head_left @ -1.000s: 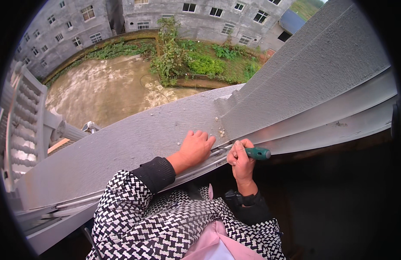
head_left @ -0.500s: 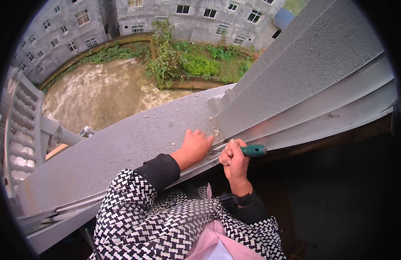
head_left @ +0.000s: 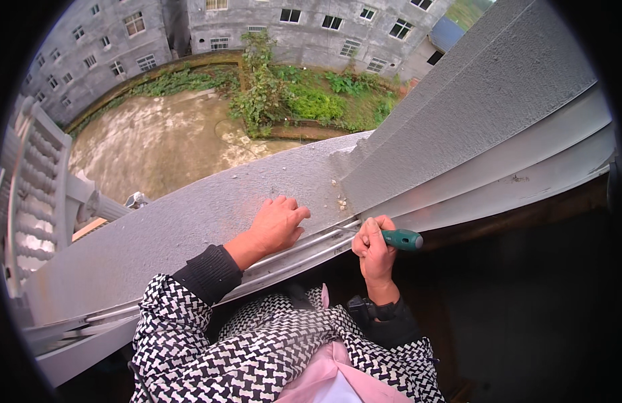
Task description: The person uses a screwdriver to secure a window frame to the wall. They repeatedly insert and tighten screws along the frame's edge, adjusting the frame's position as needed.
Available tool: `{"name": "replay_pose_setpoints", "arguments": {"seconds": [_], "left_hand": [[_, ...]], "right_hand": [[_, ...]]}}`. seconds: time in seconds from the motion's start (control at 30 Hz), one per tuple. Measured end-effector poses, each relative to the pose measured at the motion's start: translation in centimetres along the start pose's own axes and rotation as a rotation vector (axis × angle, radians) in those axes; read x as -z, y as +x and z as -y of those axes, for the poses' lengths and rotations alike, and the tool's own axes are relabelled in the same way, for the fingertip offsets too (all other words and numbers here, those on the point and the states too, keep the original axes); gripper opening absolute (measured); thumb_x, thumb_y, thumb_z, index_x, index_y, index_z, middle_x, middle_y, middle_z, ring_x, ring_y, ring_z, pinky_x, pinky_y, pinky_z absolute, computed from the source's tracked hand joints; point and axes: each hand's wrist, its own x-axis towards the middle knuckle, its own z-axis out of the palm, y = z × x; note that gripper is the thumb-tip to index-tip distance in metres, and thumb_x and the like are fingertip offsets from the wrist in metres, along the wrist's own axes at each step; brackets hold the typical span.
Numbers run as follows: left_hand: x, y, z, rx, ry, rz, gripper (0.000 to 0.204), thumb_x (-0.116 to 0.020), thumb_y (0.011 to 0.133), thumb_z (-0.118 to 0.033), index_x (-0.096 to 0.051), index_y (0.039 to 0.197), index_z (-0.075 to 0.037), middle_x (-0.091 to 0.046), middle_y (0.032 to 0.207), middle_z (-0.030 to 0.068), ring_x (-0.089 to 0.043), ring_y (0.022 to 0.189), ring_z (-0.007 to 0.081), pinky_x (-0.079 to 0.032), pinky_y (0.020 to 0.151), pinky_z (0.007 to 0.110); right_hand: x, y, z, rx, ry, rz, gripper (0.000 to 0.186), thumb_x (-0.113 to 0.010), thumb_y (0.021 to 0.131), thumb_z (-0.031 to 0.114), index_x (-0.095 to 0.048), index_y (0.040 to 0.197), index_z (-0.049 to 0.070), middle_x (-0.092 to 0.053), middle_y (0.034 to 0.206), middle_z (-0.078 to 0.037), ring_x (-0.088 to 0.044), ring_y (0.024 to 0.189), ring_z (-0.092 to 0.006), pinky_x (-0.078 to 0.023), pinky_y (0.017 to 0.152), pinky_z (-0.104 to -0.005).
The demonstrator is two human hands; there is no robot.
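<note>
1 green-handled tool sits right of centre, clamped in the fingers of the right hand, its shaft at the track. The left hand, fingers slightly apart, holds nothing. Working the track seems in hand; the next move likely calls for a steady shaft.

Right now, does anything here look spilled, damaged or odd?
Yes. Small pale crumbs lie on the grey ledge beside the rough wall, near your right hand, like loose debris. A dark smudge also marks the pale frame farther right, standing out against its smooth surface.
</note>
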Motion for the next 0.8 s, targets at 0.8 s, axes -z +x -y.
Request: {"name": "replay_pose_setpoints", "arguments": {"seconds": [0.8], "left_hand": [[-4.5,2.4,-2.3,0.129,0.067,0.223,0.038,-0.073,0.085,-0.025,-0.061,0.12,-0.016,-0.07,0.102,0.0085,-0.066,0.105,0.0312,-0.048,0.084,0.049]], "right_hand": [[-1.2,-0.5,-1.5,-0.213,0.168,-0.002,0.029,-0.048,0.108,0.017,-0.037,0.082,0.012,-0.038,0.067,0.001,-0.03,0.046,-0.007,-0.028,0.045,-0.0264]]}}
